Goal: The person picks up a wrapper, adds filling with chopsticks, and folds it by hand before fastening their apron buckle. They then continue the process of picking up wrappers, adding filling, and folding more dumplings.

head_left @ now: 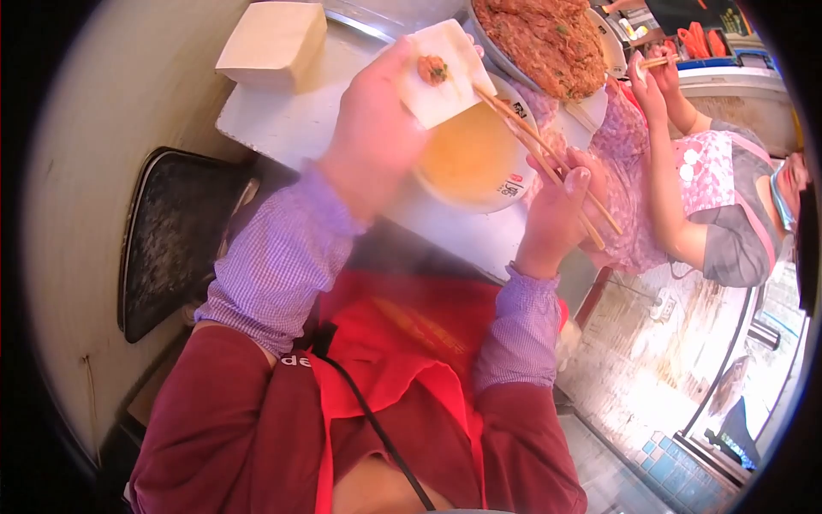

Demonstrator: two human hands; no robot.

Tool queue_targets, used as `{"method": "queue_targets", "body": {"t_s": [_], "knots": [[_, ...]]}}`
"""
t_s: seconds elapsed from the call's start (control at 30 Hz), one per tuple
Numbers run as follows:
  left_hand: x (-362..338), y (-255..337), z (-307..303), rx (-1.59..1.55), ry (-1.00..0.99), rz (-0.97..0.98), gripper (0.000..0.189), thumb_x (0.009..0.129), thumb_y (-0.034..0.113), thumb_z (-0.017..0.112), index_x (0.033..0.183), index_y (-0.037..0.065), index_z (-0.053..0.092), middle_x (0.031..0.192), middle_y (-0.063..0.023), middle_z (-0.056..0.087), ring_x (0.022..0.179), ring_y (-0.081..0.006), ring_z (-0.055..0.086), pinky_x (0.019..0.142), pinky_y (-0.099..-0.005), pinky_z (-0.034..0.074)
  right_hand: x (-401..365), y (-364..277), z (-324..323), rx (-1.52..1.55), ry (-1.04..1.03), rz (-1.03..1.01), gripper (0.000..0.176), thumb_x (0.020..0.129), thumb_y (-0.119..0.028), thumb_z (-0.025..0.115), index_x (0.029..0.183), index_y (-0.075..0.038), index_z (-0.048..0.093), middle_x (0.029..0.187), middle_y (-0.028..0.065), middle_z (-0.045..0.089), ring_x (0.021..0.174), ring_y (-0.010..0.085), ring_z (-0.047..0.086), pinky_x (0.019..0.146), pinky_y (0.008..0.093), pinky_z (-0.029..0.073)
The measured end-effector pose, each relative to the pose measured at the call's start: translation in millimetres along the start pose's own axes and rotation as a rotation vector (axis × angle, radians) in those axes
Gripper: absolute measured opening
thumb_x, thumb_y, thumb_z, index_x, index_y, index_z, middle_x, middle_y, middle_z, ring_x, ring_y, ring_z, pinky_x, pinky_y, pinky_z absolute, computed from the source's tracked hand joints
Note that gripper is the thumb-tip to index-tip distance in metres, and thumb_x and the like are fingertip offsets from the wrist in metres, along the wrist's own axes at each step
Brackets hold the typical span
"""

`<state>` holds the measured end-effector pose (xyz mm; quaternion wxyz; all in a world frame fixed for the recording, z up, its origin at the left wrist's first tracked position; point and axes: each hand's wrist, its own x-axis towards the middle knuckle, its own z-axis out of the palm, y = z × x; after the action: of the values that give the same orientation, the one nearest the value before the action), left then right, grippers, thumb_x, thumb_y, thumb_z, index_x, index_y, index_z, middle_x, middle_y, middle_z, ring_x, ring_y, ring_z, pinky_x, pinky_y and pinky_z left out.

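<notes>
My left hand (377, 120) holds a square wonton wrapper (443, 62) up over the table. A small lump of minced meat filling (432, 70) with green bits sits on it. In my right hand (561, 201) is a pair of wooden chopsticks (531, 133), their tips at the wrapper's right edge. Below the wrapper stands a white bowl (492, 206) of yellowish liquid (471, 158). Beyond it, a large metal bowl (492, 43) is heaped with minced meat (548, 43). A tall stack of wrappers (270, 43) rests at the back left.
A co-worker (719, 188) in a pink patterned apron sits at the right, also holding chopsticks. The white table (462, 240) ends just in front of my body. A dark chair back (184, 240) stands to the left by the wall.
</notes>
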<state>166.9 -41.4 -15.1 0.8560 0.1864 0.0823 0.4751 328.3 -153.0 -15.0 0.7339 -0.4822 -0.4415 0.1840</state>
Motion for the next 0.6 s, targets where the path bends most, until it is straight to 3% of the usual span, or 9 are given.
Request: {"method": "queue_targets", "body": {"t_s": [0.07, 0.1, 0.17, 0.27, 0.3, 0.37, 0.43, 0.5, 0.6], "knots": [[0, -2, -11, 0.473, -0.025, 0.103, 0.049, 0.096, 0.026, 0.028, 0.131, -0.009, 0.03, 0.131, -0.0235, 0.041, 0.123, -0.0363, 0.039, 0.106, -0.0449, 0.029, 3, -7, -4, -0.095, -0.051, 0.085, 0.023, 0.093, -0.012, 0.046, 0.099, 0.007, 0.056, 0.089, 0.0104, 0.05, 0.075, 0.0192, 0.06, 0.068, 0.0359, 0.057], [-1, -3, -14, 0.473, -0.025, 0.11, 0.049, 0.096, 0.026, 0.028, 0.131, -0.009, 0.03, 0.131, -0.0235, 0.041, 0.123, -0.0363, 0.039, 0.106, -0.0449, 0.029, 6, -6, -8, -0.092, -0.056, 0.081, 0.023, 0.093, -0.012, 0.046, 0.099, 0.007, 0.056, 0.089, 0.0104, 0.05, 0.075, 0.0192, 0.06, 0.068, 0.0359, 0.057], [-4, -5, -18, 0.406, 0.082, 0.078, 0.048, 0.096, 0.033, 0.032, 0.126, -0.005, 0.035, 0.12, -0.0195, 0.046, 0.113, -0.0333, 0.045, 0.1, -0.0449, 0.034, 10, 2, -18, -0.19, -0.128, 0.275, 0.022, 0.093, -0.011, 0.045, 0.1, 0.007, 0.056, 0.094, 0.0107, 0.053, 0.077, 0.0167, 0.059, 0.067, 0.0336, 0.057], [0, 0, -11, 0.293, 0.212, 0.067, 0.048, 0.095, 0.043, 0.036, 0.117, 0.0, 0.043, 0.102, -0.0134, 0.054, 0.096, -0.0287, 0.055, 0.092, -0.0449, 0.043, 13, -6, -8, -0.158, -0.039, 0.25, 0.023, 0.093, -0.012, 0.046, 0.103, 0.007, 0.056, 0.094, 0.011, 0.056, 0.079, 0.0164, 0.058, 0.066, 0.0336, 0.056], [-3, 7, 10, -0.218, 0.165, -0.065, 0.044, 0.093, 0.045, 0.042, 0.109, 0.004, 0.045, 0.084, -0.0064, 0.05, 0.077, -0.0206, 0.053, 0.076, -0.0381, 0.048, 13, -12, -6, -0.084, -0.004, 0.226, 0.025, 0.093, -0.013, 0.046, 0.105, 0.006, 0.055, 0.095, 0.0118, 0.056, 0.08, 0.0175, 0.059, 0.067, 0.034, 0.056], [-7, 6, 21, -0.082, 0.131, -0.009, 0.04, 0.093, 0.041, 0.046, 0.11, 0.005, 0.044, 0.079, -0.0042, 0.048, 0.071, -0.0163, 0.05, 0.067, -0.0318, 0.046, 15, -22, 0, 0.04, 0.051, 0.143, 0.028, 0.094, -0.016, 0.044, 0.11, 0.006, 0.051, 0.097, 0.0151, 0.056, 0.082, 0.0212, 0.061, 0.068, 0.0348, 0.057], [-7, 3, 17, 0.027, 0.102, 0.014, 0.031, 0.093, 0.027, 0.05, 0.112, 0.002, 0.047, 0.082, -0.004, 0.051, 0.074, -0.0147, 0.052, 0.068, -0.031, 0.047, 15, -24, 8, 0.114, 0.065, 0.083, 0.028, 0.093, -0.016, 0.044, 0.11, 0.006, 0.051, 0.095, 0.0151, 0.056, 0.082, 0.0217, 0.061, 0.069, 0.035, 0.057], [-9, 3, 14, 0.499, -0.043, 0.002, 0.028, 0.088, 0.009, 0.05, 0.114, -0.002, 0.051, 0.092, -0.0054, 0.055, 0.076, -0.0127, 0.054, 0.068, -0.028, 0.047, 13, -24, 17, 0.225, 0.05, 0.058, 0.029, 0.093, -0.017, 0.046, 0.11, 0.006, 0.051, 0.092, 0.0145, 0.056, 0.083, 0.0225, 0.06, 0.069, 0.0354, 0.057], [-15, 7, 28, 0.35, -0.02, -0.091, 0.038, 0.08, -0.001, 0.046, 0.117, -0.004, 0.052, 0.111, -0.0102, 0.056, 0.082, -0.0113, 0.054, 0.072, -0.0234, 0.046, 9, -9, 23, 0.183, -0.025, 0.165, 0.031, 0.095, -0.02, 0.044, 0.109, 0.007, 0.048, 0.093, 0.0134, 0.054, 0.083, 0.0218, 0.059, 0.072, 0.0357, 0.055]]}}
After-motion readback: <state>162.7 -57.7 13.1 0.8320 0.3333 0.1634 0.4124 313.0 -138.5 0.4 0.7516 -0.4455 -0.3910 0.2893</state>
